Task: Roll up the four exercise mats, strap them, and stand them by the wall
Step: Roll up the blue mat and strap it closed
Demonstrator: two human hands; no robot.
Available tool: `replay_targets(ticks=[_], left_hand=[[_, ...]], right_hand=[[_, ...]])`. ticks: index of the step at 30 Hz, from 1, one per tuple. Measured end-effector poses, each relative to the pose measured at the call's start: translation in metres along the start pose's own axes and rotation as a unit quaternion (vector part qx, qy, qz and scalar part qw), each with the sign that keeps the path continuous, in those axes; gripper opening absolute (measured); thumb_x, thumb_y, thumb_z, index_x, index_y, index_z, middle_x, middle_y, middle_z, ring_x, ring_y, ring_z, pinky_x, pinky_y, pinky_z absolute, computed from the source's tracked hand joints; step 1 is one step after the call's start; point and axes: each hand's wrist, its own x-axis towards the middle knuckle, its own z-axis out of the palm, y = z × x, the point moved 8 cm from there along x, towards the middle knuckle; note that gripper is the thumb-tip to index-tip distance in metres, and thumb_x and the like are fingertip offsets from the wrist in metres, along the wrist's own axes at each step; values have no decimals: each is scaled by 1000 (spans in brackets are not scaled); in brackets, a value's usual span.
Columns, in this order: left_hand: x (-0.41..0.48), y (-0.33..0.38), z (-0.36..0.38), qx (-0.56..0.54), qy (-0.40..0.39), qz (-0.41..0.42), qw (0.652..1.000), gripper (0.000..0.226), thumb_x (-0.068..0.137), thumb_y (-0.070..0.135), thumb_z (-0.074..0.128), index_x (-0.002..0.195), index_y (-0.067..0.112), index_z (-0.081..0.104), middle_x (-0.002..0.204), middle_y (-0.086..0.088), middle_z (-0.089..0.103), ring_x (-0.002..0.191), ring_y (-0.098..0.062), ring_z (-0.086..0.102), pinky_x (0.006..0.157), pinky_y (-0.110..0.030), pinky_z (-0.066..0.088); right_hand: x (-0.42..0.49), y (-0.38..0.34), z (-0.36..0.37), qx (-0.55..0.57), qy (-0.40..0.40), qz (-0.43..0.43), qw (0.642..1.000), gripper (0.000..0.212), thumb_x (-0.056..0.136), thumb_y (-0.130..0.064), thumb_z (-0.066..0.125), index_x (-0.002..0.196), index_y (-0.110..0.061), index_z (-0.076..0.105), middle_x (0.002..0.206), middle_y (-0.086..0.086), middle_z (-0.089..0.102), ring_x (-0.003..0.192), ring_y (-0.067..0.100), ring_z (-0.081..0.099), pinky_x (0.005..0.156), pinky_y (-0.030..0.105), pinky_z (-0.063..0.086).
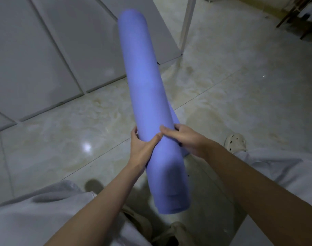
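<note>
Mat: the rolled blue mat (146,86) is being held up off the marble floor (222,103), out in front of the person's knees.
Left hand: the left hand (142,148) is being wrapped round the roll from the left, with the thumb laid across the front.
Right hand: the right hand (185,139) is being curled over the roll from the right, its fingertips just beside the left thumb.
Long axis: it is being run near to far; the near end is being pointed at the lap and the far end aimed at the grey panelled wall (45,50).
Loose edge: an outer flap (176,119) is being left standing off the roll by the right hand.
Strap: none is being made out.
Risk: the coil is likely being left free to spring open at that flap, because both grips are bunched low. The long far end could also be swung into the wall.
</note>
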Motion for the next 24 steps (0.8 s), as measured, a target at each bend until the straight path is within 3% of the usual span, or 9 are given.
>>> replay_targets(ticks=[4, 6, 8, 11, 14, 17, 19, 22, 24], left_hand=[[-5, 9, 3, 71, -19, 75, 994, 93, 60, 35, 85, 135, 24, 30, 122, 11, 50, 108, -5, 56, 88, -21, 47], [-9, 12, 5, 120, -36, 109, 986, 98, 52, 45, 81, 134, 32, 28, 119, 21, 47, 108, -1, 53, 88, -18, 46], [-9, 15, 3, 171, -44, 139, 974, 100, 54, 43, 81, 137, 34, 26, 124, 22, 46, 111, -2, 51, 89, -21, 46], [-1, 21, 1, 243, -57, 183, 951, 110, 52, 51, 78, 144, 26, 23, 142, 11, 38, 126, -9, 44, 99, -32, 44], [3, 22, 9, 246, -121, 174, 946, 105, 58, 56, 70, 145, 24, 20, 146, 5, 30, 134, -12, 35, 108, -41, 37], [6, 33, 18, 172, -157, 129, 964, 99, 68, 66, 54, 149, 22, 19, 150, 10, 23, 139, -6, 25, 116, -40, 25], [12, 50, 22, 131, -159, 121, 971, 100, 70, 68, 57, 150, 24, 18, 152, 10, 24, 139, -2, 26, 116, -35, 26], [17, 79, 18, 75, -155, 145, 974, 88, 64, 47, 74, 138, 23, 33, 131, 12, 50, 114, 9, 52, 90, -14, 46], [20, 89, 9, 60, -146, 154, 975, 93, 53, 43, 80, 133, 22, 37, 125, 13, 54, 107, 7, 57, 81, -11, 48]], right_hand=[[13, -42, -13, 4, 128, -59, 990, 112, 38, -78, 72, 127, -15, 48, 121, 0, 62, 105, 16, 64, 92, 38, 52], [21, -55, -14, -14, 183, -59, 981, 133, 25, -82, 72, 132, -10, 40, 128, 5, 54, 110, 19, 61, 93, 39, 51], [24, -58, -16, 3, 225, -50, 973, 140, 19, -78, 75, 132, -3, 36, 127, 8, 53, 110, 22, 60, 92, 39, 52], [23, -52, -31, 43, 295, -58, 953, 119, 28, -62, 82, 125, -4, 46, 117, 5, 62, 102, 19, 64, 88, 37, 54], [20, -43, -49, 50, 325, -75, 941, 101, 29, -55, 79, 116, -10, 58, 107, 2, 69, 93, 15, 68, 83, 37, 57], [16, -40, -53, 27, 296, -103, 949, 91, 32, -49, 81, 111, -10, 63, 103, 3, 70, 91, 14, 69, 82, 39, 57], [12, -40, -44, -1, 258, -119, 959, 95, 32, -51, 83, 116, -12, 60, 107, 2, 69, 95, 14, 67, 84, 39, 56], [8, -44, -25, -3, 170, -156, 973, 97, 38, -47, 85, 124, -18, 52, 116, -3, 65, 102, 10, 65, 88, 37, 55], [7, -51, -17, -22, 109, -172, 979, 98, 43, -41, 86, 130, -20, 47, 122, -5, 62, 109, 9, 62, 91, 35, 53]])
